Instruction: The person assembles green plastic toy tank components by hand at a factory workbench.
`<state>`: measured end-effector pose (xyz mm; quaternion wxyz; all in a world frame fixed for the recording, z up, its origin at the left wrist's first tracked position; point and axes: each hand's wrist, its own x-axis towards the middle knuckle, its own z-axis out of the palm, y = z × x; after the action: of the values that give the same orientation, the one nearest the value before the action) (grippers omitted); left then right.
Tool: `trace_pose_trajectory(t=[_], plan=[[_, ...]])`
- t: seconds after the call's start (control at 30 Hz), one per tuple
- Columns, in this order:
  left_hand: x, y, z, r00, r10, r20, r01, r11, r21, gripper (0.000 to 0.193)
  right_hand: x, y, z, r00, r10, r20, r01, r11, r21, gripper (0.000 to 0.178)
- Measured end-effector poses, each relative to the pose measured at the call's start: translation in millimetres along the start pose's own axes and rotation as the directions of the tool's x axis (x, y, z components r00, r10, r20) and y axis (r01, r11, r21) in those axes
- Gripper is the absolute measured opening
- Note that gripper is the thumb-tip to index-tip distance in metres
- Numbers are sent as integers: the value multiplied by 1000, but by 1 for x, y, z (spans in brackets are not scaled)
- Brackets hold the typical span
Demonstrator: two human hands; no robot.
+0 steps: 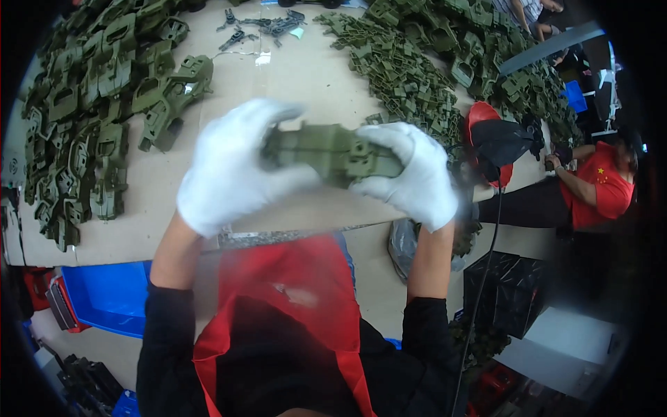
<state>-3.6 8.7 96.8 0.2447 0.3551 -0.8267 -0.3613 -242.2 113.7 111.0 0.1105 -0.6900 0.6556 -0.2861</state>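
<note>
A dark green moulded plastic part (322, 149), blocky and with a seam along its length, is held level between my two white-gloved hands above the table's near edge. My right hand (411, 167) grips its right end, fingers over the top and thumb below. Around the left end curves my left hand (240, 163), its thumb in front and its fingers above; motion blurs it slightly. I cannot make out the part's ends inside the gloves.
Larger green shells (114, 62) are heaped on the left of the table (292, 76). Small green pieces (396, 76) pile up at the right. Dark grey parts (271, 26) lie at the back. A red round-rimmed object (479, 115) with a cable stands right; a blue bin (104, 299) sits lower left. A co-worker in red (601, 184) is at far right.
</note>
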Motion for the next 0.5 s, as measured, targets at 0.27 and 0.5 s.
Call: trace_pose_trajectory(t=[0.27, 0.5], plan=[[6, 4, 43, 954, 252, 161, -252, 967, -25, 54, -12, 9, 12, 996, -84, -5, 79, 919, 386, 75], [-9, 2, 54, 981, 180, 68, -185, 980, 69, 51, -20, 28, 35, 989, -132, 60, 73, 812, 579, 84]])
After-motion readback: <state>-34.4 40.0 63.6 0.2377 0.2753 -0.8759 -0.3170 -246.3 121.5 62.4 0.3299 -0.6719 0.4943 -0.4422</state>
